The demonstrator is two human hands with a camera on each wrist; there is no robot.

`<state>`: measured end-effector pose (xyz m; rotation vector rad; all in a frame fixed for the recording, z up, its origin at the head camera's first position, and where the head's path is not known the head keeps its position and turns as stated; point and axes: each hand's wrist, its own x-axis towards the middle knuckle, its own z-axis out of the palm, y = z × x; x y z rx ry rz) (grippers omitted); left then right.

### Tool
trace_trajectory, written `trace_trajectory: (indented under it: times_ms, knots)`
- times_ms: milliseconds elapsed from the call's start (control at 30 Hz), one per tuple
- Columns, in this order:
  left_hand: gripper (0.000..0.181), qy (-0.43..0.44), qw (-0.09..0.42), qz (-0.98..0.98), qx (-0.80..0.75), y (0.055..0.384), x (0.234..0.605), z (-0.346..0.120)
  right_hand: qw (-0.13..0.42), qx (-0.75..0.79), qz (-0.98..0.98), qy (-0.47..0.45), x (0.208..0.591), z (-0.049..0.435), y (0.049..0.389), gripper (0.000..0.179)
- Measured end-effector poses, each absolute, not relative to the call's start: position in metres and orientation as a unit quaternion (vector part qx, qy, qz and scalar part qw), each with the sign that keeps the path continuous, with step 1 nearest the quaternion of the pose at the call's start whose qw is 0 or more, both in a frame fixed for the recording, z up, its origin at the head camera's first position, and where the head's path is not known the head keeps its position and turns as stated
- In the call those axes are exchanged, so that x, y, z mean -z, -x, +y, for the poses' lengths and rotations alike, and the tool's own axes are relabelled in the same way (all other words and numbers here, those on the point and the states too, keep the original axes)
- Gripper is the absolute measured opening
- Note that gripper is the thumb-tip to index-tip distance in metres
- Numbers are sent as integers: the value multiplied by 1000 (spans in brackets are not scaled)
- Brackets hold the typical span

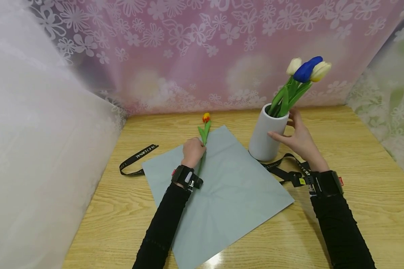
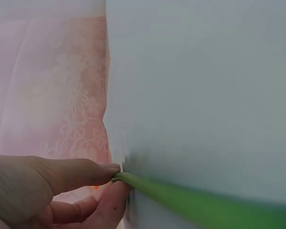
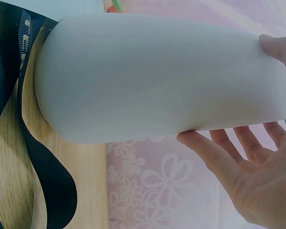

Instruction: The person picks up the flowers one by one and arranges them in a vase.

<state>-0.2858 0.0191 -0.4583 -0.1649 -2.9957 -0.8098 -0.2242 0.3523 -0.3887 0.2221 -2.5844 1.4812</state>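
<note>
An orange-red artificial tulip [image 1: 206, 118] lies over a pale blue-grey sheet of wrapping paper [image 1: 235, 194], its head past the far edge. My left hand [image 1: 193, 150] pinches the green stem [image 2: 181, 195] between thumb and fingers, as the left wrist view shows up close. To the right, a white vase [image 1: 266, 136] stands on the table, leaning slightly in view, with blue and cream tulips [image 1: 308, 70] in it. Near its mouth, my right hand [image 1: 301, 140] holds the vase, thumb on one side and fingers on the other [image 3: 238, 171].
Black lettered ribbon [image 1: 136, 160] loops out left of the paper. More black ribbon [image 1: 286, 172] lies by the vase base, under the right wrist. The wooden table [image 1: 363, 157] meets a pink floral curtain [image 1: 195, 74] behind, and white sheeting [image 1: 37, 149] hangs at left.
</note>
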Motion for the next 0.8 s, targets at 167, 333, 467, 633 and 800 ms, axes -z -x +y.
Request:
trace_trajectory:
  times_ms: [167, 333, 467, 633, 800]
  knots:
    - [40, 52, 28, -960, 275, 287, 460, 15, 80, -493, -863, -77, 389, 351, 223, 97]
    - [11, 58, 38, -951, 301, 285, 461, 8, 86, -494, -861, -88, 390, 349, 222, 96]
    - [14, 55, 36, -940, 334, 281, 458, 4, 87, -491, -862, -92, 391, 351, 223, 97]
    - [14, 50, 9, -906, 420, 276, 445, 1, 85, -489, -864, -84, 391, 352, 223, 96]
    - [18, 57, -8, -871, 487, 273, 430, 0, 86, -492, -862, -87, 390, 351, 222, 96]
